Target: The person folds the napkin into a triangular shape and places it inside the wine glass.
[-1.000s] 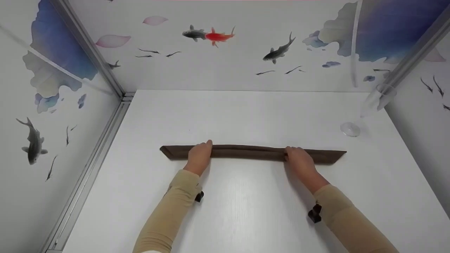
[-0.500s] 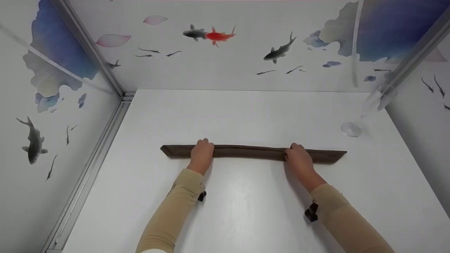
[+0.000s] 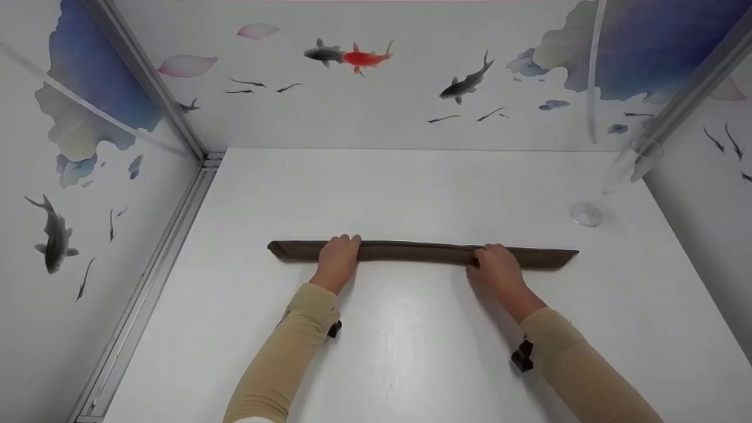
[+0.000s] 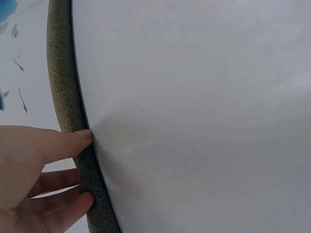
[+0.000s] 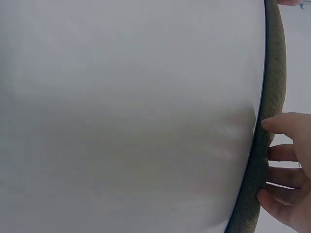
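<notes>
A long, narrow strip of rolled brown cloth (image 3: 417, 251) lies across the table, its two ends slanted. My left hand (image 3: 338, 262) grips it left of the middle, and my right hand (image 3: 499, 272) holds it right of the middle. In the left wrist view the cloth (image 4: 63, 73) shows a woven, rounded surface, with the thumb of the left hand (image 4: 29, 165) laid over its edge and fingers against it lower down. The right wrist view has the right hand (image 5: 296, 141) touching the cloth (image 5: 276, 63) with thumb and fingertips. Parts of the fingers are hidden behind the roll.
Around the white table (image 3: 382, 194) stand panels (image 3: 399, 117) printed with fish. A clear stemmed glass (image 3: 586, 215) appears at the right rear, close to a metal post (image 3: 681, 123). A metal rail (image 3: 158, 276) runs along the left side.
My left hand has shifted slightly right along the cloth. The right hand's fingers have moved on the roll, with fingertips now showing at its near edge. The cloth strip stays nearly in place.
</notes>
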The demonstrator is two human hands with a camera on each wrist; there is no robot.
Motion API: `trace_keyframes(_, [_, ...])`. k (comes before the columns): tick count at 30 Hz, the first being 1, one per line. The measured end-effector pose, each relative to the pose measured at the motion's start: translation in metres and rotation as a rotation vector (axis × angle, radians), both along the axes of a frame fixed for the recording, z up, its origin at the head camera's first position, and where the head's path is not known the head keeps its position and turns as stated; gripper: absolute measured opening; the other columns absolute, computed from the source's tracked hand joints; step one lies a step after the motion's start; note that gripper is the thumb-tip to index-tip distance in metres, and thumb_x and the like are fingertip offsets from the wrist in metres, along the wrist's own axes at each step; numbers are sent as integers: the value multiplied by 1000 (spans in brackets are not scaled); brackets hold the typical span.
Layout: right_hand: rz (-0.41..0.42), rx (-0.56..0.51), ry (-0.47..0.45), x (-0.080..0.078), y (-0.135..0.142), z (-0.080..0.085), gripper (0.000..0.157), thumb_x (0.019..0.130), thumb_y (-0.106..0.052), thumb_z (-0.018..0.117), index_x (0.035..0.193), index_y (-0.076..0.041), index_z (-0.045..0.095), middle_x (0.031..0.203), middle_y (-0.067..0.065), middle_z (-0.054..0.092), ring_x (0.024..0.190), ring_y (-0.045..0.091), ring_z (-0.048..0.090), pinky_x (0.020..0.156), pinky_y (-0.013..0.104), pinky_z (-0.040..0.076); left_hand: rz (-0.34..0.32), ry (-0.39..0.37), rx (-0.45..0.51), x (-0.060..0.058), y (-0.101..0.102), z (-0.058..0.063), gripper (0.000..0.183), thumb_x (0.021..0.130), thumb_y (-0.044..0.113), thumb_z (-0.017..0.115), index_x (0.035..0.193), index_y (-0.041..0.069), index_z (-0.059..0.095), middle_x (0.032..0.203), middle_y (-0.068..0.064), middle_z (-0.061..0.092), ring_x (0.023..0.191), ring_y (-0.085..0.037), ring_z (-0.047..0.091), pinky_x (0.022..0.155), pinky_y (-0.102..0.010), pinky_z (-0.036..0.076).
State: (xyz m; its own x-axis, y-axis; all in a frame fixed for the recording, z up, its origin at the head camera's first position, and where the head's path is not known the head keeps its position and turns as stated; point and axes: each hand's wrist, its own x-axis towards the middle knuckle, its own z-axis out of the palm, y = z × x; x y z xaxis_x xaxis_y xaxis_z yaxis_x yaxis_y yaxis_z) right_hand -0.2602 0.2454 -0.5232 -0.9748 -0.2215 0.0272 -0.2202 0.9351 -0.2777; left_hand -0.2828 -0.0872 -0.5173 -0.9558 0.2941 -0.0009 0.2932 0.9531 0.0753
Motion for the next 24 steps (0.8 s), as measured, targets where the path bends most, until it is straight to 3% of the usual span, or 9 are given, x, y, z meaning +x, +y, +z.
trace_keyframes(7, [19, 26, 89, -4, -4, 1, 9, 85, -2, 72, 87, 6, 72, 88, 16, 56, 84, 34, 56, 73, 44, 50, -24, 35, -7, 0, 0, 1, 17, 91, -2, 65, 107, 1, 69, 94, -15, 65, 89, -30, 63, 78, -37, 54])
trace_keyframes(17, [42, 68, 141, -10, -4, -3, 4, 86, 2, 70, 83, 5, 72, 83, 14, 55, 78, 32, 55, 67, 43, 50, 26, -41, 53, -8, -2, 4, 12, 93, 6, 65, 102, 2, 72, 91, -12, 65, 88, -27, 62, 78, -36, 53])
trace_keyframes(24, [41, 70, 125, -13, -3, -5, 5, 88, 3, 68, 85, 5, 71, 84, 14, 55, 78, 33, 55, 66, 43, 49, 68, -78, 57, -14, 0, 5, 15, 96, 11, 64, 105, 3, 73, 95, -11, 66, 92, -26, 63, 81, -36, 53])
